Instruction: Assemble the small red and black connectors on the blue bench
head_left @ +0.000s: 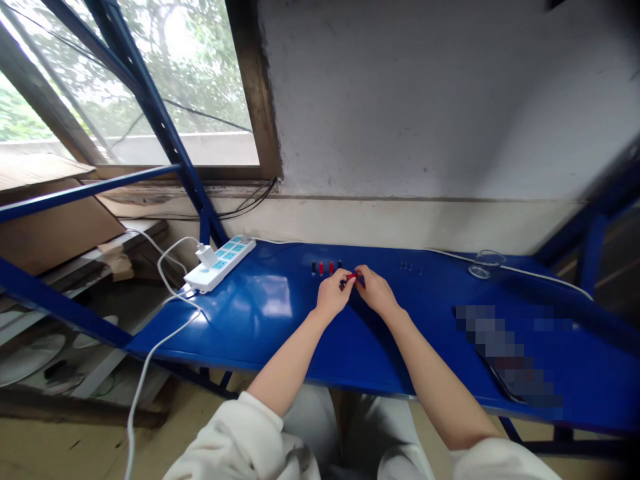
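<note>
My left hand [334,293] and my right hand [374,293] meet over the blue table, fingers pinched together. Between their fingertips is a small red piece [353,275], partly hidden, and both hands grip it. A dark bit also shows at the left fingers; whether it belongs to the red piece, I cannot tell. Just beyond the left hand, small cylinders stand in a row: a black cylinder [313,268], a red cylinder [321,269], another red cylinder [331,267] and a second black cylinder [340,264]. Several tiny parts [410,268], too small to name, lie right of the hands.
A white power strip [225,263] with a plugged-in adapter lies at the left of the blue table [240,333]. White cable trails off the left edge. A clear round object [479,272] sits back right. A pixelated dark object [505,360] lies front right. Blue frame posts flank the table.
</note>
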Demonstrator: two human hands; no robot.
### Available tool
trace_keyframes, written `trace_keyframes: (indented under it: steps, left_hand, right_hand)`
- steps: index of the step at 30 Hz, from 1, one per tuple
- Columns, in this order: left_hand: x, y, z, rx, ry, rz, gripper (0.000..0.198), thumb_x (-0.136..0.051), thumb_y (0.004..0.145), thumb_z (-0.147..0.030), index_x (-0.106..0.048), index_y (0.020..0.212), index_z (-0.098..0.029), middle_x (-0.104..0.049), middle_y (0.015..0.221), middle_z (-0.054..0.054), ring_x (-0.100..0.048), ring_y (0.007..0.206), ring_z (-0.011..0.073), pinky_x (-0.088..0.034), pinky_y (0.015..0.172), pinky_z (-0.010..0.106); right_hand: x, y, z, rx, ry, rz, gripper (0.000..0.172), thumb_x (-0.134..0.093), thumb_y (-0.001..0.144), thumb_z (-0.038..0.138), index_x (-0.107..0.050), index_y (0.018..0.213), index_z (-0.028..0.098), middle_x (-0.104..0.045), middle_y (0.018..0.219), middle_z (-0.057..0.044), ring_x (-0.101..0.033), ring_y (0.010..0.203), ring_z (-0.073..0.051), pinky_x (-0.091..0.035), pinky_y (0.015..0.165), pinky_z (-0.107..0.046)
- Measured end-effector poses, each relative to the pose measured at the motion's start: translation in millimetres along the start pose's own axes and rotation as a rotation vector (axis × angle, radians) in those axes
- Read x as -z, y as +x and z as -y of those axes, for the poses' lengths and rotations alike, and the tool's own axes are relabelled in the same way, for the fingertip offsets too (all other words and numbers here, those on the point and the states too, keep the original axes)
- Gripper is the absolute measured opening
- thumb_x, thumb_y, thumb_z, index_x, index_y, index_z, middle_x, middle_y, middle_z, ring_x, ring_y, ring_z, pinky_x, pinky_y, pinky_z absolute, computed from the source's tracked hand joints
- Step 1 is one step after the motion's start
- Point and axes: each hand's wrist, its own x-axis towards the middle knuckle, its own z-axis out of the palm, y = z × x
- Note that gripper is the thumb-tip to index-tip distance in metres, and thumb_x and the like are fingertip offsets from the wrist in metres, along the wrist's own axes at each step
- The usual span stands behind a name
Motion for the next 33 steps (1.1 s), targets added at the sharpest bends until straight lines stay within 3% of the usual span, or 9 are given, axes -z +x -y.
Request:
trace_keyframes:
  steps: [4,11,21,29,33]
  left_hand:
    - [0.6,-0.1,-0.8,-0.014,-0.037,-0.013,0.022,-0.044,0.082,-0.034,-0.054,0.097,-0.020,-0.063,0.079,0.001,-0.056,0.056,0.0086,-0.046,0.057,0.021]
    - [3.3,-0.7,-1.5,-0.002,-0.059,-0.054,0.024,-0.035,0.087,-0.032,-0.053,0.096,-0.019,-0.063,0.074,0.001,-0.056,0.054,0.0084,-0.045,0.056,0.020]
    - [7.9,4.4,2.7,0.127,-0.174,-0.211,0.026,-0.033,0.086,-0.035,-0.053,0.086,-0.018,-0.060,0.062,-0.001,-0.054,0.048,0.0074,-0.043,0.054,0.019]
    - [9.6,5.1,1.8,0.195,-0.254,-0.222,0.029,-0.030,0.087,-0.037,-0.052,0.088,-0.017,-0.057,0.060,-0.002,-0.048,0.041,0.0065,-0.039,0.047,0.018]
    - [10.3,6.1,3.2,0.223,-0.156,-0.199,0.030,-0.028,0.088,-0.036,-0.052,0.088,-0.017,-0.059,0.061,-0.001,-0.051,0.044,0.0078,-0.041,0.052,0.019]
  right_hand:
    - [-1.5,-0.1,0.7,-0.044,0.016,0.029,0.016,-0.037,0.083,0.021,-0.048,0.095,0.019,-0.063,0.084,-0.007,-0.058,0.068,-0.017,-0.035,0.055,-0.023]
    - [-22.0,9.3,-11.6,-0.241,0.149,-0.131,0.014,-0.043,0.081,0.031,-0.050,0.081,0.018,-0.062,0.074,-0.006,-0.057,0.066,-0.017,-0.037,0.056,-0.024]
    - [-41.6,31.8,-21.1,-0.306,0.066,0.045,0.007,-0.054,0.074,0.024,-0.056,0.074,0.017,-0.064,0.075,-0.004,-0.058,0.071,-0.016,-0.037,0.060,-0.024]
    - [-42.5,41.1,-20.7,-0.340,0.058,0.102,0.009,-0.057,0.072,0.027,-0.058,0.074,0.018,-0.064,0.074,-0.002,-0.058,0.070,-0.014,-0.034,0.058,-0.022]
    - [-39.2,39.2,-17.8,-0.356,0.031,0.135,0.012,-0.057,0.072,0.028,-0.059,0.080,0.019,-0.063,0.078,-0.003,-0.057,0.074,-0.016,-0.034,0.058,-0.024]
